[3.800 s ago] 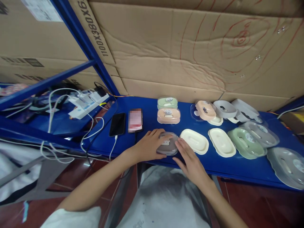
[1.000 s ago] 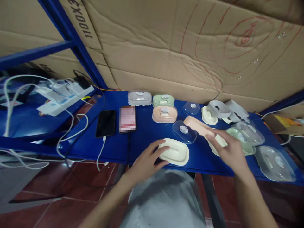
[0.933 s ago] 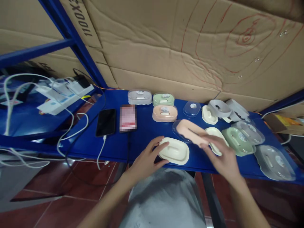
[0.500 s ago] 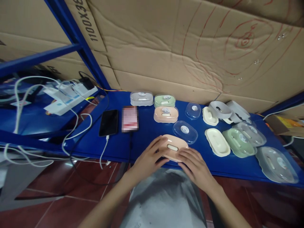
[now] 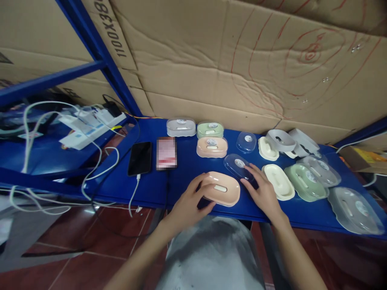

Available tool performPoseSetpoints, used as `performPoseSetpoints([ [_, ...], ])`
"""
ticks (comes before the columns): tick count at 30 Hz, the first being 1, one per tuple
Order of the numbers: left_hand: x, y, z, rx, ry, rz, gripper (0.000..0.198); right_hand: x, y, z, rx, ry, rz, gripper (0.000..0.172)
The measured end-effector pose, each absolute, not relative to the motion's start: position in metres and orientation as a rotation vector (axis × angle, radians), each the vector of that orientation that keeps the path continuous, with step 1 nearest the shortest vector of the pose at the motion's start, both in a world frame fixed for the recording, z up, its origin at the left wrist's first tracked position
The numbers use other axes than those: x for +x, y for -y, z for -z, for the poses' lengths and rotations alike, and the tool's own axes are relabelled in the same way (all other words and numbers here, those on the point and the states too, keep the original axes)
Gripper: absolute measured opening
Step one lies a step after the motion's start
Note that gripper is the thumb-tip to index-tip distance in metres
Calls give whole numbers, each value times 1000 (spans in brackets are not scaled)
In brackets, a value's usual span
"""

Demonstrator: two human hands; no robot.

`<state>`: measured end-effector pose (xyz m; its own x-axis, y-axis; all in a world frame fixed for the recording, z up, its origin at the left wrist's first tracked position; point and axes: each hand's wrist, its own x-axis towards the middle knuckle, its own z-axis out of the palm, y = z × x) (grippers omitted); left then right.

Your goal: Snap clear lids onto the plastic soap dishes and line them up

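My left hand (image 5: 192,197) grips the left end of a peach soap dish (image 5: 228,193), fingers on top and thumb at its near side. The dish has a pale insert in its oval slot and no lid on it. Just to the right, my right hand (image 5: 262,190) has its fingers on the right end of a clear lid (image 5: 235,164) with a round sticker, the thumb at the lid's near edge. The lid lies behind the peach dish. A cream tray (image 5: 279,183) sits right of my right hand.
Lidded soap dishes in grey (image 5: 181,128), green (image 5: 210,131) and peach (image 5: 211,150) stand at the back. More parts and a green dish (image 5: 302,181) crowd the right. A phone (image 5: 139,159) with a cable lies left. The blue table's (image 5: 181,185) front edge is close.
My right hand has left the peach soap dish and moved right and back to the clear lid, which has shifted slightly right. My left hand stays on the dish.
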<state>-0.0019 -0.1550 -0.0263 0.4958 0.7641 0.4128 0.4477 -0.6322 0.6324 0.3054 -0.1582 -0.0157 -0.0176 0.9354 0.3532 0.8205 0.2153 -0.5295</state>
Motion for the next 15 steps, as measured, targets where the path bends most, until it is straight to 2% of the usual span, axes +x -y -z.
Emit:
performPoseSetpoints([
  [4,-3,154,29,2163,-1056,-911,79,295,183,5,-1438,1922,-447,52],
  [6,-4,153,31,2129,-1064,-917,86,286,194,4,-1329,2064,-470,56],
  [15,-3,152,33,2118,-1043,-867,82,273,202,14,-1230,2363,-235,62],
])
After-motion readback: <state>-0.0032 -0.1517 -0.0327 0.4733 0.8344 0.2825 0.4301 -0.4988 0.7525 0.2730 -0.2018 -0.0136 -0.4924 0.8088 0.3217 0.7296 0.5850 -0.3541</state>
